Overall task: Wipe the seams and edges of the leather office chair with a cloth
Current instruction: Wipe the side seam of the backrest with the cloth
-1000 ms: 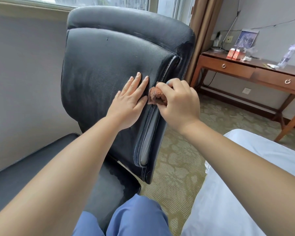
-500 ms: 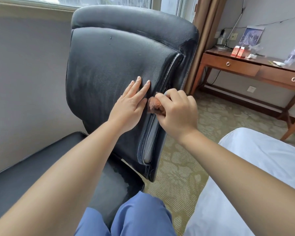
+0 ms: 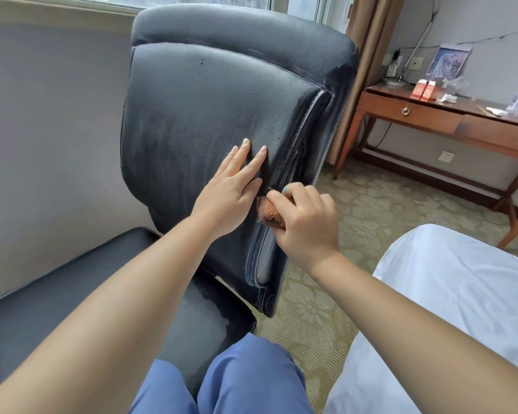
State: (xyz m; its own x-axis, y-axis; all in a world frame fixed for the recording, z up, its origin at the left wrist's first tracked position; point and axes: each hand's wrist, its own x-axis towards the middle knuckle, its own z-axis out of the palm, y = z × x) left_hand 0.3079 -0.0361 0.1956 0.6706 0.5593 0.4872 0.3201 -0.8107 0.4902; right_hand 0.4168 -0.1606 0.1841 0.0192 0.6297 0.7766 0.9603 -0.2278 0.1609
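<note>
Lower along the chair (image 3: pixel 210 115) seam now, right hand (image 3: pixel 307 222) fingers curled round cloth (image 3: pixel 268 212); left hand (image 3: pixel 232 189) flat, fingers straight.

Glossy black leather chair (image 3: pixel 210 121), fuzzy orange cloth (image 3: pixel 268 211)

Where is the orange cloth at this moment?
In the head view, the orange cloth is bunched in the right hand, pressed to the seam on the chair backrest's right edge, beside the left hand.
</note>
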